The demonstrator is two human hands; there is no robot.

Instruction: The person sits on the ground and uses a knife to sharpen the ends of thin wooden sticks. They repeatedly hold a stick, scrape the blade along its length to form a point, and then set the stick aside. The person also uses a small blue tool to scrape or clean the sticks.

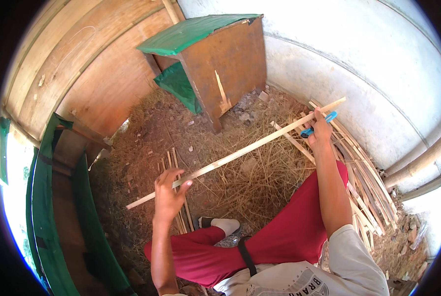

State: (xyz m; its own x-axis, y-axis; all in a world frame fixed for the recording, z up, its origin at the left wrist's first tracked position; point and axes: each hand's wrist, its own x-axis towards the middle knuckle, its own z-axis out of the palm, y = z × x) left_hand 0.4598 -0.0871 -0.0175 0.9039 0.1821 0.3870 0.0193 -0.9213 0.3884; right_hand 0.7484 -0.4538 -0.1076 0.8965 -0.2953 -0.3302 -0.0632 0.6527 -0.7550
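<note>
A long pale bamboo strip point(245, 152) slants across in front of me, its right end higher in the view. My left hand point(168, 196) grips it near the lower left end, with thumb and fingers on either side. Toward the other end, my right hand point(321, 129) is closed round the strip. The same hand also holds a blue-handled tool, seemingly a cutter knife point(331, 117), whose blue parts show on both sides of the fingers; its blade cannot be made out.
A pile of strips point(361, 167) lies by my right leg along the white wall point(358, 54). Several thinner strips point(173, 160) lie on the left. Straw-like shavings point(245, 182) cover the dirt. A brown wooden box point(230, 64) with green covering stands ahead; green-edged boards point(57, 212) stand left.
</note>
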